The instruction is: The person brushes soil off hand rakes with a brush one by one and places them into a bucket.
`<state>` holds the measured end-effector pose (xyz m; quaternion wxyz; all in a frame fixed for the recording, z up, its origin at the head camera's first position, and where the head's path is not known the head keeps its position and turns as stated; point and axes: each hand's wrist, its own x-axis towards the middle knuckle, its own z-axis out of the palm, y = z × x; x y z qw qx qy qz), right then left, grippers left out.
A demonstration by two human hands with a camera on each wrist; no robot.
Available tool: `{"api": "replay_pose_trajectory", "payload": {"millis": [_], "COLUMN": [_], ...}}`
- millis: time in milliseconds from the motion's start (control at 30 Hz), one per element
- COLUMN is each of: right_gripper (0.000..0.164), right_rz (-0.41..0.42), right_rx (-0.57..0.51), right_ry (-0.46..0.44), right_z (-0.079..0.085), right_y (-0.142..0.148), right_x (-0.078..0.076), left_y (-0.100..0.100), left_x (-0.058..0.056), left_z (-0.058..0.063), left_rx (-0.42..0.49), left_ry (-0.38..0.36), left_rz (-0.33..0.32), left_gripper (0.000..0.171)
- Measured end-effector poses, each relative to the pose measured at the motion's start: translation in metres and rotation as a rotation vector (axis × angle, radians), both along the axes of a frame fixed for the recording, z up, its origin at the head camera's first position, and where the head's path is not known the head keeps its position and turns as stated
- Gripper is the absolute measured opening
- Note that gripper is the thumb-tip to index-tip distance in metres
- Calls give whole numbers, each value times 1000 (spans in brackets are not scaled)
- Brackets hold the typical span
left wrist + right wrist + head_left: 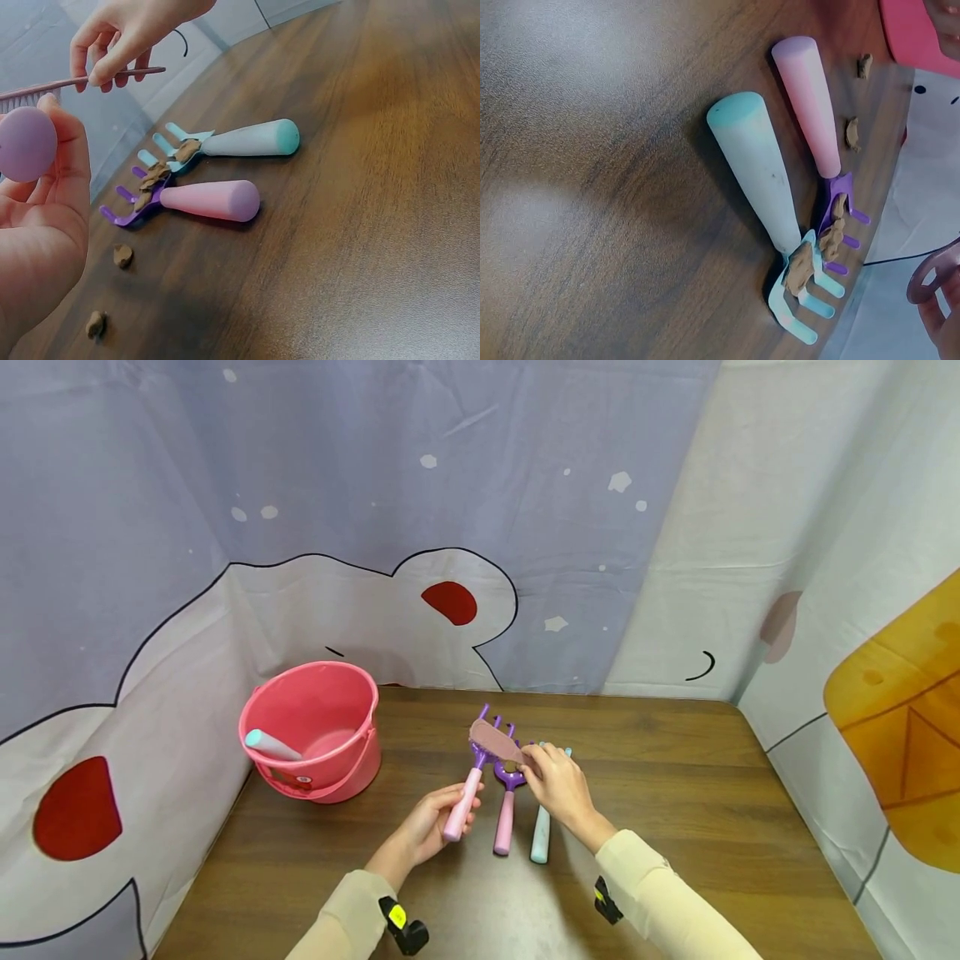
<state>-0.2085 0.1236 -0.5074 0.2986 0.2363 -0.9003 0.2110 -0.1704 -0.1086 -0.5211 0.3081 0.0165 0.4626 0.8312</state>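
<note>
My left hand grips the pink handle of a purple hand rake, raised with its tines pointing away. With my right hand I pinch the handle of a dusky-pink brush, whose head lies across the rake's tines in the head view. The brush's bristles show in the left wrist view; whether they touch the rake cannot be told. Below, a second purple rake with a pink handle and a mint rake with a pale handle lie side by side on the table, brown clumps on their heads.
A pink bucket stands at the left, with a pale mint-ended handle leaning inside. Two loose brown clumps lie on the wooden table. Printed curtains hang along the back and sides.
</note>
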Motion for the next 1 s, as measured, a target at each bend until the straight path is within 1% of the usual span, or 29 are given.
{"api": "replay_pose_trajectory", "payload": {"millis": [267,467,567,733,900,1000], "right_gripper": [25,23,23,24,23,23], "right_rz": [-67,-85,-103,-149,-201,-206], "right_rx": [-41,-53,-57,-66,-70,-80], "right_ry": [-48,-62,-63,-34,-28,-24], "right_z": [-1,1,4,6,7,8], "right_y": [9,12,13,15,20,22], "right_x": [-6,-8,-9,-11,-12,-11], "left_y": [3,3,2,1,1,0], "left_x": [3,4,5,5,6,6], "left_z": [2,4,4,1,-1,-2], "left_rx": [-10,-1,-1,-9,-35,-47], "left_ry": [-2,-1,-3,9,8,4], "left_rz": [-17,-24,-36,-50,-41,-39], "left_gripper": [45,45,45,44,46,49]}}
